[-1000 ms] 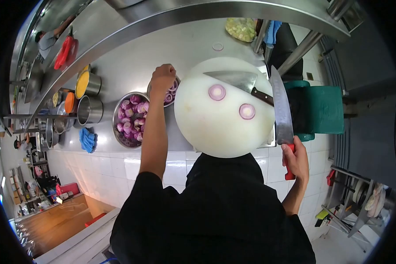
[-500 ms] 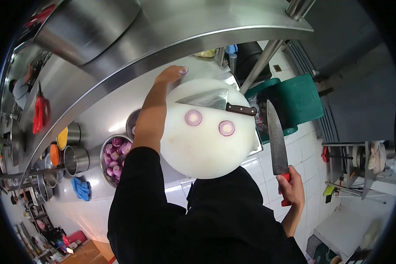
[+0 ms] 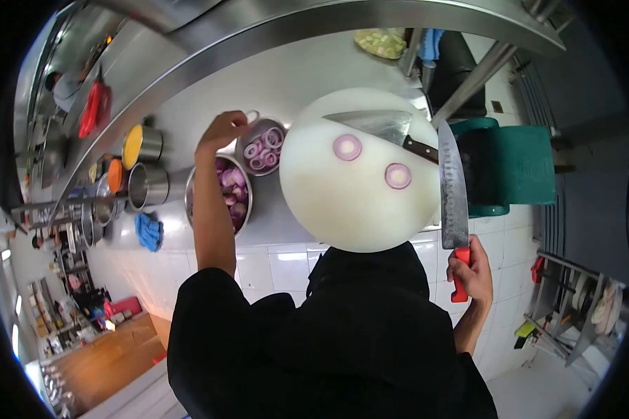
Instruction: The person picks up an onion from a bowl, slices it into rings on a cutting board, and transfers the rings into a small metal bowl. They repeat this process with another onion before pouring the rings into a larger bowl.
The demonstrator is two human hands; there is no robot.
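Note:
My left hand (image 3: 223,131) is closed in a pinch on a thin onion ring (image 3: 252,114), just above the rim of a metal bowl (image 3: 242,155) of sliced onion rings (image 3: 264,149). Beside it, a larger steel bowl (image 3: 189,197) of peeled purple onions (image 3: 232,185) is partly covered by my forearm. My right hand (image 3: 474,271) grips the red handle of a large chef's knife (image 3: 454,195), blade pointing away, beside the round white cutting board (image 3: 349,216). On the board lie a dark-handled knife (image 3: 377,124) and two onion slices, one left (image 3: 347,147) and one right (image 3: 398,176).
A green bin (image 3: 517,164) stands right of the board. Steel pots (image 3: 149,186), a blue cloth (image 3: 148,232) and a pot of yellow contents (image 3: 141,145) are on the left. A steel shelf (image 3: 314,24) crosses overhead. A bag of pale pieces (image 3: 381,42) sits behind. Another person (image 3: 66,91) is far left.
My left hand has moved left and toward me, from beyond the board to the small bowl, carrying the onion ring. The right-hand knife is more upright. The view has shifted.

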